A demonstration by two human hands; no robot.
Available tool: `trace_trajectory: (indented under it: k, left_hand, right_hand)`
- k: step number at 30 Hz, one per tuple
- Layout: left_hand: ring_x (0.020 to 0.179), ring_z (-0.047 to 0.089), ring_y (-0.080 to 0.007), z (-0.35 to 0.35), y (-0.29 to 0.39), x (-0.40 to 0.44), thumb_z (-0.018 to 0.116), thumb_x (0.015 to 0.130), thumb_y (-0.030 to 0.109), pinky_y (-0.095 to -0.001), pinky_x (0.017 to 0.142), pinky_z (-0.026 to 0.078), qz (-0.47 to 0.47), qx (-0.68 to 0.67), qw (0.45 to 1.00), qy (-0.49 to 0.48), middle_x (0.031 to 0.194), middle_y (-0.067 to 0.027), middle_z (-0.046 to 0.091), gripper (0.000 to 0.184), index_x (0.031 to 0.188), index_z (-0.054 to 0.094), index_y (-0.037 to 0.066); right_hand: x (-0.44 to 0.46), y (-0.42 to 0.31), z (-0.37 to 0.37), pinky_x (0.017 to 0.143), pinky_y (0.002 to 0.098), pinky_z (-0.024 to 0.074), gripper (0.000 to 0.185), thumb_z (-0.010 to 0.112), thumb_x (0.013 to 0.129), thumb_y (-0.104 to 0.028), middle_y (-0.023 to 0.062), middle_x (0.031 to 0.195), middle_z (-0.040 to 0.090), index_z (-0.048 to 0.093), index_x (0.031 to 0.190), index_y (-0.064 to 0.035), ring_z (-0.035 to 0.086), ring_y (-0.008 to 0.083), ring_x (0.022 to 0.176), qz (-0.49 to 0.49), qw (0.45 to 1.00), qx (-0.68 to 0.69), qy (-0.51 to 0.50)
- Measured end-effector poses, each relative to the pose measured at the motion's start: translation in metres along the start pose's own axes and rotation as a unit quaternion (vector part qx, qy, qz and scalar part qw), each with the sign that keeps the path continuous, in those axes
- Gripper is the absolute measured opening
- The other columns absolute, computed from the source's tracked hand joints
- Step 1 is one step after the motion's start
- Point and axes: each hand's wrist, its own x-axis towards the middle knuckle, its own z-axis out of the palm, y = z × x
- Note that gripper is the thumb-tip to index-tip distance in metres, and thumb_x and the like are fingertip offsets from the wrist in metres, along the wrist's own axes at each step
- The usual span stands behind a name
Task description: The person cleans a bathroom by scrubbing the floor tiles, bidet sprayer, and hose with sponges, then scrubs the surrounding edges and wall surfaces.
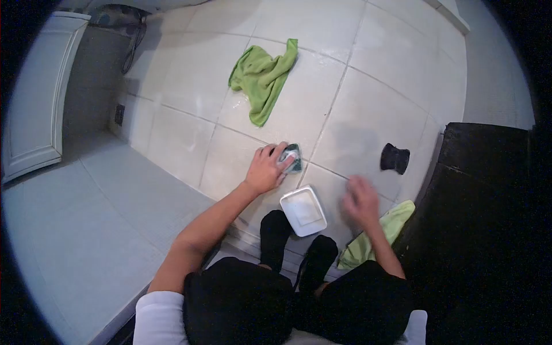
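Observation:
My left hand (pixel 266 170) is closed over a dark green scouring pad (pixel 295 163) on the floor tiles. White patches that look like foam show on the pad, and my fingers cover part of it. My right hand (pixel 361 202) is smeared by motion above the floor, so its fingers cannot be made out clearly. Between the two hands stands a white plastic tub (pixel 315 224), upright, with a pale, cloudy content. Beyond my right hand lies a black sponge (pixel 395 158) narrowed at its middle.
A crumpled green cloth (pixel 261 77) lies farther out on the tiled floor (pixel 397 86). Another light green cloth (pixel 397 223) is partly under my right forearm. A dark block-like surface (pixel 477 230) borders the right; a white cabinet (pixel 37 92) stands left. My feet (pixel 275 238) are close to the tub.

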Motion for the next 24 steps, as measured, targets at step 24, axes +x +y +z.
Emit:
trace_trajectory:
  k: [24]
  left_hand:
    - [0.13, 0.029, -0.0392, -0.052, -0.139, 0.046, 0.064, 0.071, 0.045, -0.0615, 0.101, 0.023, -0.39, 0.066, 0.913, 0.103, 0.14, -0.0218, 0.033, 0.082, 0.138, 0.034, 0.008]
  right_hand:
    - [0.041, 0.047, -0.071, 0.081, 0.0406, 0.0441, 0.029, 0.057, 0.071, -0.004, 0.0154, 0.092, 0.055, 0.06, 0.1, -0.0064, 0.054, 0.034, 0.092, 0.101, 0.992, -0.031, 0.07]
